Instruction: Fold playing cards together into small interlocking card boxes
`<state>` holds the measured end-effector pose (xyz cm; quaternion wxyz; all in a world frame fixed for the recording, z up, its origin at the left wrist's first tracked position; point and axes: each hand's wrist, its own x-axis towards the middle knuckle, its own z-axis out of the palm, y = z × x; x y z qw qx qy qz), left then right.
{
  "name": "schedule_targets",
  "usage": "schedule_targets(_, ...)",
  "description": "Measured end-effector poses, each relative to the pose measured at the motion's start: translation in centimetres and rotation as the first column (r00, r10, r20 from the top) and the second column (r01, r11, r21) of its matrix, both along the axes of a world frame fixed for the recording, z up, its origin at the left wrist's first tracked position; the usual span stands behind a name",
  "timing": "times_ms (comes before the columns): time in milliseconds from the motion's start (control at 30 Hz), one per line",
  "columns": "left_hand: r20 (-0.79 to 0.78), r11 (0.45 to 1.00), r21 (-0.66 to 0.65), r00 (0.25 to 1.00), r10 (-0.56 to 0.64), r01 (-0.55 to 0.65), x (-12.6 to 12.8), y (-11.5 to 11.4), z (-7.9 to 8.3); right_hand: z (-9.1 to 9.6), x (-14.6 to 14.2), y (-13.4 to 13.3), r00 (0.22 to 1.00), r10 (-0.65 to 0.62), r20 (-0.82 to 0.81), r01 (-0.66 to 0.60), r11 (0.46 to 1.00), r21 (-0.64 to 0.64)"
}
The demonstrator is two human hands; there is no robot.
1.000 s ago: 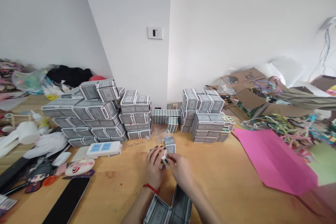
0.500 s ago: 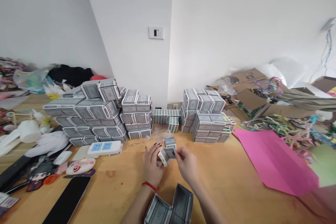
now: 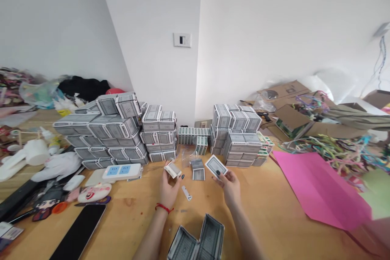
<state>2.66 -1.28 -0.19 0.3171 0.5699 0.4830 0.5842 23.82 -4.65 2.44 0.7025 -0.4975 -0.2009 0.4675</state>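
My left hand is closed around a small pale carton, which looks like a playing-card box and is tilted. In my right hand, a single playing card is pinched at its lower right corner, its patterned back facing up. Between the hands, a few grey-backed playing cards lie on the table. A small white strip with a dark mark rests just right of my left hand. Nearer to me, between my forearms, stand two joined open boxes made of playing cards.
Stacked card-built blocks stand at the left and right. Green-and-white card packs line the back. A power strip and phone lie left; pink paper and pipe cleaners lie right.
My hands have moved apart: the left went left with the carton, the right went right and up with a card. The white strip now shows on the table between them.
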Motion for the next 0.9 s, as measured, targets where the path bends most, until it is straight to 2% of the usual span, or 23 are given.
schedule_targets(67,-0.040,0.999,0.037,0.999,-0.003,0.004,-0.1,0.1,-0.5,-1.4,-0.3,0.1,1.000,0.005,0.012,-0.005,1.000,-0.019)
schedule_targets(167,-0.108,0.997,0.073,0.994,0.027,-0.020,-0.2,-0.1,-1.0,-2.5,-0.5,0.2,1.000,0.018,0.021,-0.017,1.000,-0.024)
schedule_targets(267,-0.144,0.990,0.123,0.986,0.081,-0.063,-0.1,-0.6,-0.4,-2.5,-0.5,0.0,0.996,0.072,0.048,-0.072,0.997,-0.004)
schedule_targets(367,-0.173,0.959,0.219,0.960,0.222,-0.182,-0.1,-1.4,0.6,-2.3,-0.4,-0.4,0.987,0.105,0.120,-0.106,0.994,0.002)
schedule_targets(433,-0.125,0.911,0.281,0.930,0.345,-0.301,-0.1,-1.7,1.0,-2.1,-0.4,-0.7,0.979,0.122,0.165,-0.121,0.993,-0.012)
schedule_targets(567,-0.147,0.872,0.350,0.899,0.412,-0.343,-0.2,-1.9,1.4,-1.8,-0.7,-1.0,0.963,0.106,0.249,-0.095,0.994,-0.057)
schedule_targets(700,-0.277,0.894,0.348,0.880,0.386,-0.283,0.3,-1.3,2.0,-1.9,-1.1,-0.9,0.942,0.116,0.314,-0.087,0.991,-0.103)
schedule_targets(833,-0.430,0.972,0.218,0.885,0.180,-0.092,0.9,-0.2,1.5,-2.4,-1.5,-0.7,0.946,0.135,0.295,-0.095,0.985,-0.146)
schedule_targets(900,-0.498,0.981,0.177,0.852,0.160,-0.080,1.1,0.5,0.9,-2.5,-1.7,-0.7,0.950,0.093,0.297,-0.056,0.990,-0.132)
